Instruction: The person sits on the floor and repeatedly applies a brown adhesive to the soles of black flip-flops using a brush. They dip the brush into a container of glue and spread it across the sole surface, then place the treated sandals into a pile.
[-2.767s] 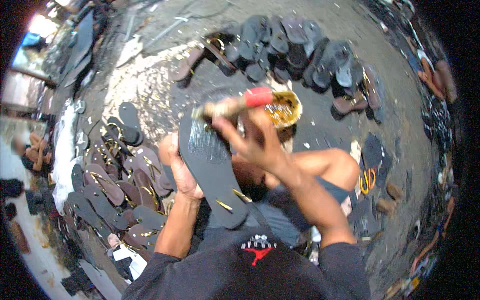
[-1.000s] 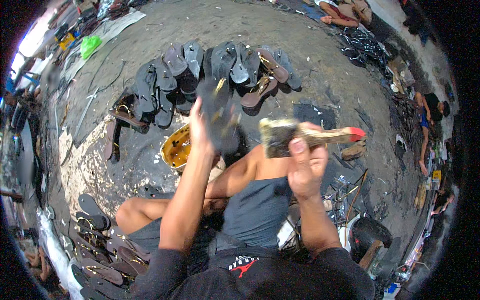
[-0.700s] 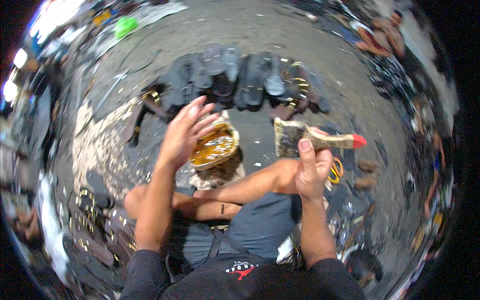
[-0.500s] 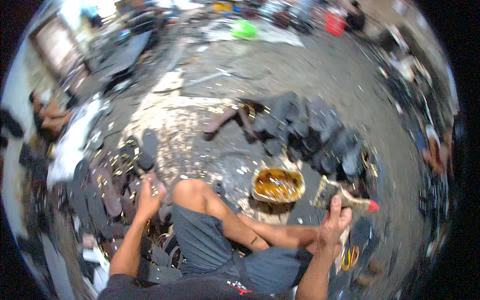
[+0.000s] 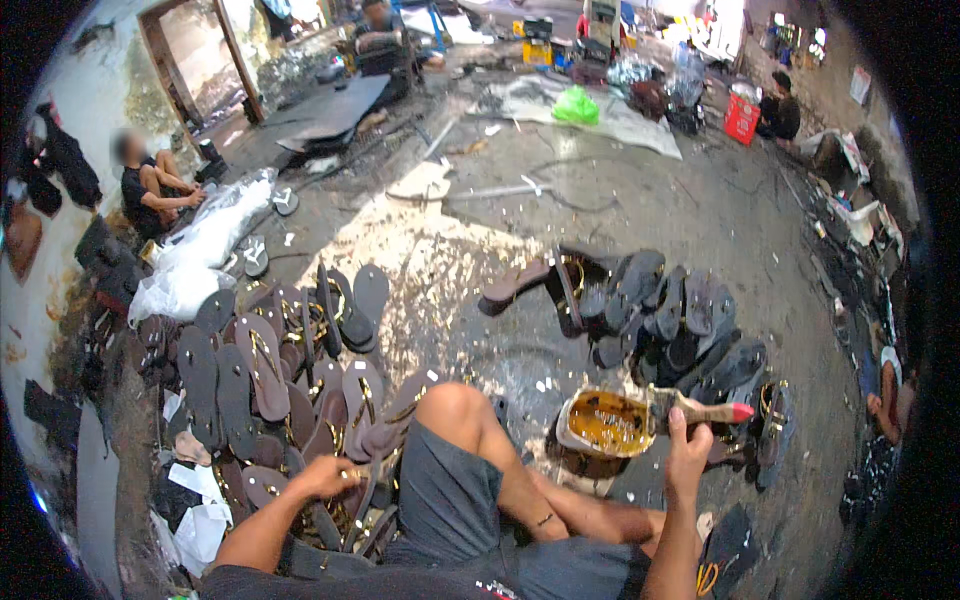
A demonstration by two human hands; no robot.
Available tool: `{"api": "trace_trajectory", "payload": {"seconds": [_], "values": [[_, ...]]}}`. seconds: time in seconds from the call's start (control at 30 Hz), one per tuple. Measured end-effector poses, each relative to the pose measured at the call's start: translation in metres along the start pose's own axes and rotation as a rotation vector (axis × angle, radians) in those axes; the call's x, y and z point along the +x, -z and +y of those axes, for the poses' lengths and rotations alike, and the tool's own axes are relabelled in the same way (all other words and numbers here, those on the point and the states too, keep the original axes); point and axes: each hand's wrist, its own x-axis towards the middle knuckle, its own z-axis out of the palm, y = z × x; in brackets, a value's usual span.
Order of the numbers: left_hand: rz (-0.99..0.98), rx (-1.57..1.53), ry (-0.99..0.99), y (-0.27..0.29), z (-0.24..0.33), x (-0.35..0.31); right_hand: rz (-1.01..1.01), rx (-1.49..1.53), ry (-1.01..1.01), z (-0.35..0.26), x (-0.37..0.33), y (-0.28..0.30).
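In my right hand point(image 5: 688, 450) is a paintbrush point(image 5: 718, 412) with a red-tipped handle, held nearly level, bristles to the left. Its bristle end is at the right rim of a pale tub point(image 5: 566, 440) that holds amber-brown, glue-like liquid point(image 5: 605, 418). At my left knee, my left hand point(image 5: 328, 478) has its fingers curled on a dark sandal point(image 5: 364, 490) with a gold-trimmed strap; the fingertips are partly hidden. Around that hand lie many brown and black sandals point(image 5: 262, 365), overlapping and turned various ways.
More dark sandals point(image 5: 690, 310) stand in a curved row beyond the tub. White plastic sheeting point(image 5: 200, 255) lies at the left, by a seated person point(image 5: 150, 190). A green bag point(image 5: 576, 105) and a red container point(image 5: 742, 118) are farther back. Yellow-handled scissors point(image 5: 706, 578) lie near my right leg.
My left hand has come down and nearer to my body, onto the sandals by my knee. The brush has come closer to the tub, its bristles now at the rim. The view has shifted.
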Motion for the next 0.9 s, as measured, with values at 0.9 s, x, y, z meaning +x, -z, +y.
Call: {"api": "trace_trajectory", "payload": {"seconds": [0.9], "values": [[0.192, -1.283, -0.528, 0.048, 0.241, 0.016, 0.230, -0.253, -0.117, -0.002, 0.005, 0.056]]}}
